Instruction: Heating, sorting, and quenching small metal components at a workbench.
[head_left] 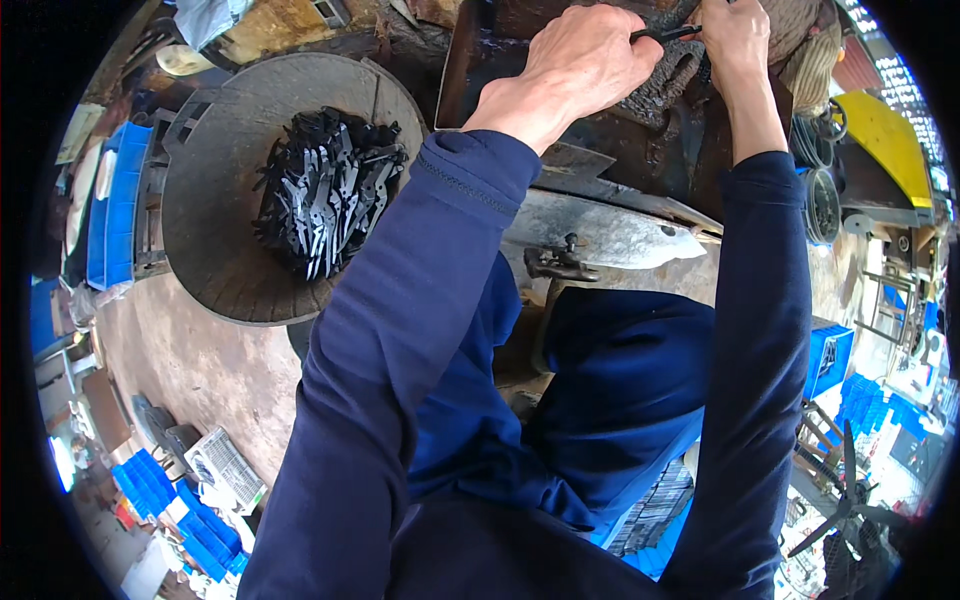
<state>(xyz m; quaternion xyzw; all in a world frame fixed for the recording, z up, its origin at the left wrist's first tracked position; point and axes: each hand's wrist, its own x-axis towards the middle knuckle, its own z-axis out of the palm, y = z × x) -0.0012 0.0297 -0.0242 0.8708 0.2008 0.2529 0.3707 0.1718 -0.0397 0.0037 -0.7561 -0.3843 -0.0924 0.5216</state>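
My left hand (592, 58) is closed with its fingers curled around one end of a slim dark metal piece (680, 33). The piece reaches across to my right hand (737, 38), whose fingers close on its other end, partly cut off by the upper edge. Both hands are above a dark, greasy metal work surface (485, 75). Under the piece is a rough, grimy lump (660, 85). Left of my forearm, a wide round metal pan (215, 200) holds a heap of slim black and grey metal parts (325, 195).
A pale metal sheet (600, 230) and a small clamp-like fitting (560, 263) are at the work surface's near edge, above my knees. Blue bins (118, 205) stand at left. A yellow machine cover (885, 145) and a black fan (850, 500) are at right.
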